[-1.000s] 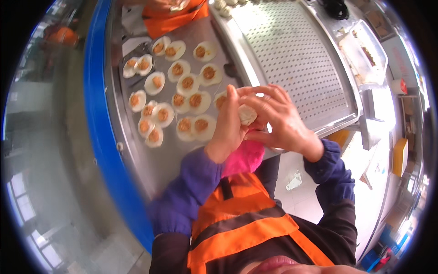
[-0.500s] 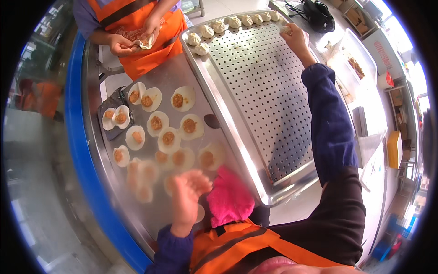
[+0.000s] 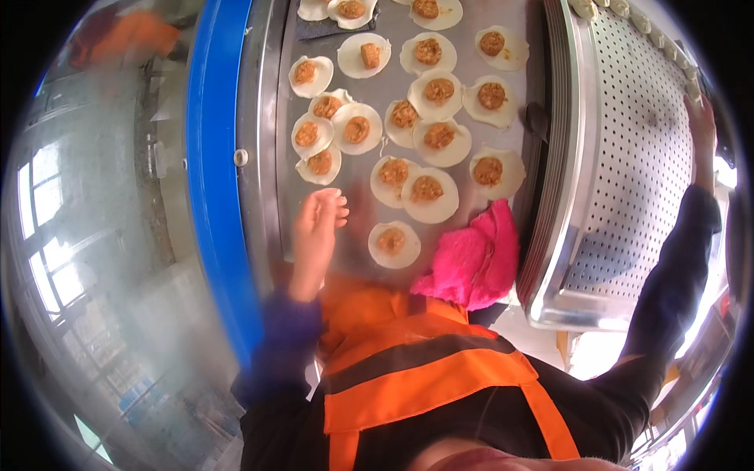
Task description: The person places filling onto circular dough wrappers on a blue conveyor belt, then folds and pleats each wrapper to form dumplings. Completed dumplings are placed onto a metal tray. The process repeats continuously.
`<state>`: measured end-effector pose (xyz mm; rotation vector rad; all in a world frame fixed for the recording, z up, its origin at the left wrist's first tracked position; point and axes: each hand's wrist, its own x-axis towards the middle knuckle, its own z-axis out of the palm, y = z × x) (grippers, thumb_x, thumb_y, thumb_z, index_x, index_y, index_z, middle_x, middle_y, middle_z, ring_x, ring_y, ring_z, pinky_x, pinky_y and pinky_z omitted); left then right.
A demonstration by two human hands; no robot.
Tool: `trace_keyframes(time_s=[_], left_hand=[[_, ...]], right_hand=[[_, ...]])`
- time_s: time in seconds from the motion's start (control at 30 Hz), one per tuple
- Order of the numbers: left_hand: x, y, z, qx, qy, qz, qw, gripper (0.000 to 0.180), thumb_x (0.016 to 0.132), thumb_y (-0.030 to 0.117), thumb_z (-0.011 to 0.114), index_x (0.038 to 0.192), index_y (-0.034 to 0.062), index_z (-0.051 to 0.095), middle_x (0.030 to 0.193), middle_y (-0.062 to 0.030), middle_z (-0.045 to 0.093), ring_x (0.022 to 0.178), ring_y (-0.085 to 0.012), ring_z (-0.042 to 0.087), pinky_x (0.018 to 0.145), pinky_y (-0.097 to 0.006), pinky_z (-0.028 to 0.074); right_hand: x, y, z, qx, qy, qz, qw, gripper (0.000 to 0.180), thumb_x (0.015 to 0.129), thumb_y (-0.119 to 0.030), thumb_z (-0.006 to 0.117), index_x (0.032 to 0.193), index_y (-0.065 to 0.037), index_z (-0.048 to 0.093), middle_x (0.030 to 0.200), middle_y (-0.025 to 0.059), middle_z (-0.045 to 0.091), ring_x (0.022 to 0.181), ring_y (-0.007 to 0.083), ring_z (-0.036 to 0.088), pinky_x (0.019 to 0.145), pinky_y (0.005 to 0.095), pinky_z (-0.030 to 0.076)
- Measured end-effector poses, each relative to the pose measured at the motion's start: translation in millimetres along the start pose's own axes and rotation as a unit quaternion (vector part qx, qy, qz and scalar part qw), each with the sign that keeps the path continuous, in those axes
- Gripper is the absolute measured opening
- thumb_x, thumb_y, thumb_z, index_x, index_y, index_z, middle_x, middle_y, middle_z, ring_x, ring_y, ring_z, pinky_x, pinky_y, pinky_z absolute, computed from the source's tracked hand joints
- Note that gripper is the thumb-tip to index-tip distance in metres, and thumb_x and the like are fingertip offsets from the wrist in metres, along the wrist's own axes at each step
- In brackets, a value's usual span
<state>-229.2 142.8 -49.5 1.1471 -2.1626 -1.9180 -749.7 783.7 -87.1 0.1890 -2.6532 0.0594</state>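
My left hand (image 3: 316, 239) hovers over the near left part of the metal table, its fingers loosely curled with nothing in them. Just beyond it lies a round dough wrapper (image 3: 320, 178) topped with orange-brown filling. Several more such wrappers, some overlapping, spread across the table, one of them a filled wrapper (image 3: 394, 245) close to my body. Far to the right, my right hand (image 3: 701, 129) reaches to the outer edge of a perforated metal tray (image 3: 628, 180). Its fingertips are at a pleated dumpling (image 3: 693, 88), the nearest in a row along the rim; the fingers are small and partly hidden there.
A bright pink cloth (image 3: 479, 259) lies at the table's near edge against my orange apron. Several trays appear stacked under the perforated one. A dark oval object (image 3: 536, 122) lies beside the stack. A blue edge (image 3: 216, 157) runs along the left.
The view has swung left, so the co-worker is out of sight. My left hand's spread fingers have curled, near the table's left side. My right hand stays at the end of the dumpling row.
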Motion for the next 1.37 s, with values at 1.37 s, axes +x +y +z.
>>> trace_keyframes(time_s=[1.37], left_hand=[[43, -5, 99, 0.439, -0.358, 0.409, 0.715, 0.035, 0.074, 0.021, 0.072, 0.102, 0.0069, 0.057, 0.082, -0.0153, 0.065, 0.085, -0.0304, 0.066, 0.078, -0.047, 0.050]], right_hand=[[-434, -403, -287, 0.639, -0.257, 0.193, 0.699, 0.027, 0.092, 0.001, 0.057, 0.118, 0.004, 0.057, 0.108, 0.0069, 0.064, 0.098, 0.0122, 0.060, 0.085, 0.0252, 0.048]])
